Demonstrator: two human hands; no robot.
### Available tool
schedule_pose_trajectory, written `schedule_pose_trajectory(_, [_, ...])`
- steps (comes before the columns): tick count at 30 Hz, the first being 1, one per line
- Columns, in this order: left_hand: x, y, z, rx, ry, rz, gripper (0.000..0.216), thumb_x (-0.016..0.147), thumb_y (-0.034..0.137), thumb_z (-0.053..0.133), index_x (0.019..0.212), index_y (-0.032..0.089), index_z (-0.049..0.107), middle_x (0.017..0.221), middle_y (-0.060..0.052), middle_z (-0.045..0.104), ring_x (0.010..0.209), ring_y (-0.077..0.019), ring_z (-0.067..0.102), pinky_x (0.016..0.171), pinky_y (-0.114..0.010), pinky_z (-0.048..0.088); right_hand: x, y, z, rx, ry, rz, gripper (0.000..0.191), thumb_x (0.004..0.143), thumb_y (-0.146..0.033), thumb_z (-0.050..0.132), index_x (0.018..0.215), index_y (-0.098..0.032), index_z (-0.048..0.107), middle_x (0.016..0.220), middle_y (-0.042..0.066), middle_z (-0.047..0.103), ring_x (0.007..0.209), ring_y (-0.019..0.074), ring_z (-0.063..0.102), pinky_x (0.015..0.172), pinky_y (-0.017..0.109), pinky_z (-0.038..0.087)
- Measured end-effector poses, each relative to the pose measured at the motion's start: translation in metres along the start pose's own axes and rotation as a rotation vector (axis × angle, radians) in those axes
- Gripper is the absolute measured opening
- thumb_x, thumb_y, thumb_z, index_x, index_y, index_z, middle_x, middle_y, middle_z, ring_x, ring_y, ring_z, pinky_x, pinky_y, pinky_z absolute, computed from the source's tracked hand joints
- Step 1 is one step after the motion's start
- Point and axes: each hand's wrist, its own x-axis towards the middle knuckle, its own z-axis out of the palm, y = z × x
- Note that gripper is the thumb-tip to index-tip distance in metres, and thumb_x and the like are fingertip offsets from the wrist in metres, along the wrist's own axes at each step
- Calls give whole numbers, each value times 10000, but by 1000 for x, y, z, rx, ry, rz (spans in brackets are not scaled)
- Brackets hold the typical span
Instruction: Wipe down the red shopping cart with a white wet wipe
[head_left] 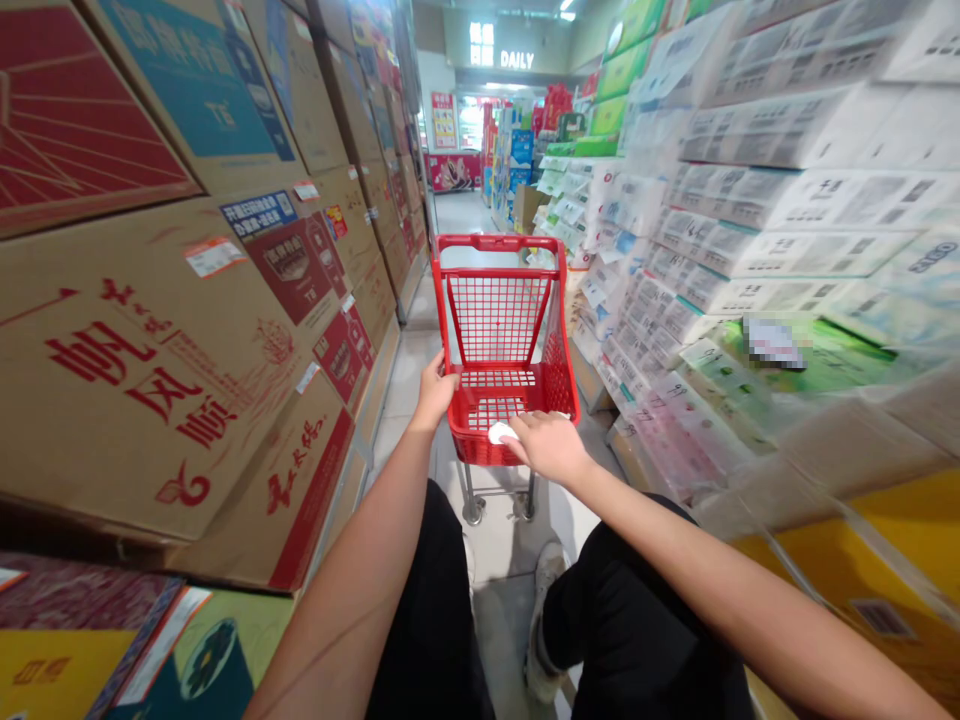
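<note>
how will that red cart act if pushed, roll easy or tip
The red cart should roll readily, since wheels show under its legs. It may be light for its size: the basket walls are open mesh. It could tip if shoved high, as it sits on thin legs.

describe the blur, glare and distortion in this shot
Head view: the packages on the right are smeared by blur; the red cart looks sharper; the DAILY sign glows bright white; the large box on the left appears stretched toward the frame edge.
</note>
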Motion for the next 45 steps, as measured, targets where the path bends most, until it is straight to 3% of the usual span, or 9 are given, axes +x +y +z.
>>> schedule_pose_trajectory(6, [-3, 2, 6, 31, 23, 29, 620, 548, 81, 516, 1143, 150, 674, 836, -15, 707, 796, -179, 652, 782, -286, 569, 32, -46, 1, 34, 3, 1, 444, 1066, -494, 254, 1087, -194, 580, 986, 88, 705, 873, 222, 646, 704, 306, 370])
schedule_pose_trajectory(9, [-2, 4, 2, 38, -14, 8, 652, 546, 82, 519, 1178, 148, 664, 833, -14, 709, 782, -177, 649, 774, -290, 569, 28, -37, 1, 28, -15, -34, 403, 1069, -466, 275, 1091, -201, 576, 1001, 82, 701, 878, 215, 645, 703, 302, 368])
schedule_pose_trajectory(13, [0, 3, -6, 40, -54, -13, 720, 535, 73, 518, 1240, 140, 644, 878, -30, 730, 774, -178, 649, 768, -289, 567, 9, -4, 0, -8, -6, -66, 404, 1063, -476, 303, 1055, -195, 592, 965, 83, 697, 882, 214, 636, 719, 307, 350])
schedule_pose_trajectory(20, [1, -1, -5, 25, -28, 7, 685, 553, 85, 527, 1224, 146, 653, 884, -29, 721, 754, -165, 636, 765, -282, 561, -7, 34, 0, -34, -21, -109, 422, 1048, -517, 347, 988, -192, 608, 927, 76, 710, 867, 204, 638, 724, 303, 333])
schedule_pose_trajectory(25, [-1, -2, 3, 17, 12, 13, 652, 574, 106, 523, 1212, 158, 648, 891, -23, 716, 793, -180, 649, 772, -293, 565, 4, 24, 0, -43, -47, -129, 418, 1053, -507, 334, 1015, -186, 599, 940, 89, 719, 884, 217, 660, 728, 301, 363])
schedule_pose_trajectory(31, [-6, -1, 12, 63, 63, 26, 607, 560, 91, 482, 1134, 163, 664, 963, -20, 720, 863, -178, 652, 797, -274, 556, 26, -13, -5, -17, -76, -126, 400, 1067, -438, 294, 1058, -178, 598, 983, 111, 730, 863, 229, 683, 723, 304, 421])
schedule_pose_trajectory(37, [-9, 1, 13, 54, 47, 9, 594, 574, 93, 499, 1140, 166, 663, 837, -9, 713, 840, -197, 656, 781, -294, 566, 39, -44, -11, 20, -109, -35, 405, 1063, -439, 296, 1096, -176, 602, 1010, 135, 733, 907, 242, 694, 741, 312, 462])
schedule_pose_trajectory(41, [-7, 1, 8, 63, -2, 8, 630, 556, 81, 514, 1162, 163, 665, 866, -13, 720, 862, -200, 659, 801, -296, 567, 31, -38, -10, 39, -99, -24, 394, 1062, -444, 306, 1117, -190, 603, 1025, 125, 732, 904, 231, 689, 740, 297, 445])
schedule_pose_trajectory(45, [-6, 2, 6, 68, -23, 0, 648, 558, 83, 517, 1189, 145, 651, 951, -36, 728, 854, -191, 654, 781, -293, 566, 17, -14, -6, 32, -81, -53, 385, 1061, -445, 329, 1100, -190, 615, 1014, 110, 731, 879, 212, 672, 749, 288, 401])
